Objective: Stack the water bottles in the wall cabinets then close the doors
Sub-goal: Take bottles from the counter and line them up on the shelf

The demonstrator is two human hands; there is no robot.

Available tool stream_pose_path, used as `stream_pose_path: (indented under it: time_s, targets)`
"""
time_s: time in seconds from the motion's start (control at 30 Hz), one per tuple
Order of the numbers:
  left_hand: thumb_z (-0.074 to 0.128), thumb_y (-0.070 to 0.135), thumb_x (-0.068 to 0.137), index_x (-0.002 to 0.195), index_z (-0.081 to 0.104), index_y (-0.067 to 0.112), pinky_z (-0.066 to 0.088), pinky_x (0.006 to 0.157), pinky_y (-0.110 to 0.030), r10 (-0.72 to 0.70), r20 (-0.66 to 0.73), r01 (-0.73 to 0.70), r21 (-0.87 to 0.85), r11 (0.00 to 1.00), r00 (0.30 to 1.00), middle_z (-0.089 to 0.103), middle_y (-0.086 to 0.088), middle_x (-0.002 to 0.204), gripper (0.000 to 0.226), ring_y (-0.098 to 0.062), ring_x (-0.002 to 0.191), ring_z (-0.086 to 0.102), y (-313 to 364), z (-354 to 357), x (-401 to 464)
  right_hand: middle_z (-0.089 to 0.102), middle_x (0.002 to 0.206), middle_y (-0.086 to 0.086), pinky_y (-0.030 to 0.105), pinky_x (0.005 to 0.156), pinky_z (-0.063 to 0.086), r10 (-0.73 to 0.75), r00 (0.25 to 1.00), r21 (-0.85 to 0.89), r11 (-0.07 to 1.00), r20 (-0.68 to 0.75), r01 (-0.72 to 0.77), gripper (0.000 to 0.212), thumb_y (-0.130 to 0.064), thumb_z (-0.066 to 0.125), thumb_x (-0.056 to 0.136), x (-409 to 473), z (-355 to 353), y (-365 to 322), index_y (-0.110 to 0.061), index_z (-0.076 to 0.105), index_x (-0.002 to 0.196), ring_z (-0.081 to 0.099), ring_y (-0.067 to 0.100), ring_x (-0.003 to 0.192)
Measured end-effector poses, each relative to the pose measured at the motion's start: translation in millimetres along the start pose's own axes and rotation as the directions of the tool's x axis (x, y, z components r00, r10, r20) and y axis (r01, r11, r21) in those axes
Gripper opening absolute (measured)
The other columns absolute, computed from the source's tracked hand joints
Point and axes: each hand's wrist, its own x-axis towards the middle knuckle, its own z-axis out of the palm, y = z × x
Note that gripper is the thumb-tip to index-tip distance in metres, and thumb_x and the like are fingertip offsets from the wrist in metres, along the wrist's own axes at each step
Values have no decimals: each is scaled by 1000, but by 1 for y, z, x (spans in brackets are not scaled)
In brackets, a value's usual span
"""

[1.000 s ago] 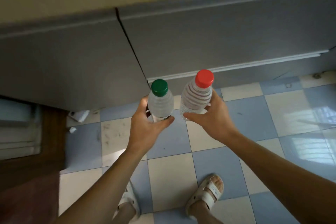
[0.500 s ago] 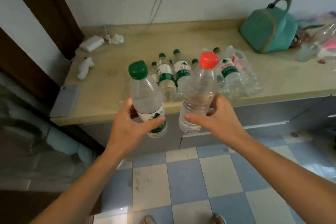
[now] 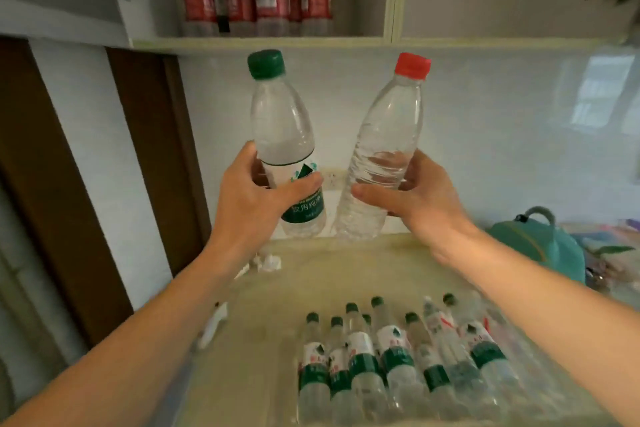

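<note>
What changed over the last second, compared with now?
Both hands rose from floor level, past the counter, toward the open wall cabinet. The view tilted up with them. Nothing was let go: the left hand still grips the green-capped bottle, and the right hand the red-capped bottle. The bottles on the counter lie unmoved.
</note>
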Motion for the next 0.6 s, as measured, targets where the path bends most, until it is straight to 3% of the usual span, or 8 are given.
stream_pose_path:
  time_s: [0.13, 0.23, 0.33, 0.4, 0.5, 0.6]
  targets:
    - [87, 47, 65, 123, 60, 30, 57, 77, -24, 106, -55, -103, 53, 993, 993, 70, 14, 111, 67, -5, 99, 68, 30, 8, 79, 75, 109, -9, 34, 80, 61, -145, 989, 56, 988, 13, 144, 56, -30, 89, 72, 82, -22, -35, -28, 64, 121, 74, 11, 96]
    - [87, 44, 68, 117, 60, 36, 53, 70, -17, 141, -106, -135, 64, 989, 984, 69, 20, 106, 57, 2, 93, 68, 48, 17, 133, 74, 111, -8, 41, 83, 61, -227, 974, 62, 972, 2, 227, 59, -35, 90, 71, 138, -40, -59, -30, 63, 123, 73, 13, 100]
    - [89, 41, 66, 104, 59, 42, 49, 55, -6, 159, -154, -152, 56, 987, 975, 70, 31, 90, 48, 14, 81, 65, 60, 25, 179, 76, 107, -6, 45, 82, 62, -261, 964, 89, 960, -52, 265, 59, -30, 92, 69, 192, -52, -78, -26, 64, 120, 74, 15, 96]
    - [89, 39, 66, 101, 60, 41, 48, 53, -5, 163, -191, -156, 51, 986, 968, 69, 33, 85, 46, 14, 78, 66, 66, 29, 207, 76, 105, -3, 46, 82, 62, -279, 958, 105, 953, -64, 285, 57, -26, 92, 69, 224, -55, -90, -23, 65, 119, 75, 17, 93]
    - [90, 39, 67, 103, 60, 39, 49, 63, -15, 162, -257, -155, 47, 987, 953, 69, 22, 94, 47, 5, 84, 66, 73, 34, 246, 74, 103, -6, 44, 82, 63, -294, 952, 82, 950, -82, 300, 60, -28, 92, 67, 262, -53, -106, -24, 63, 119, 75, 13, 89]
    - [91, 40, 66, 103, 59, 38, 50, 67, -22, 169, -278, -158, 60, 986, 946, 65, 20, 97, 49, 2, 88, 63, 82, 35, 284, 71, 107, -5, 46, 89, 60, -314, 944, 23, 948, -98, 317, 66, -28, 90, 70, 289, -48, -117, -21, 59, 127, 71, 15, 96]
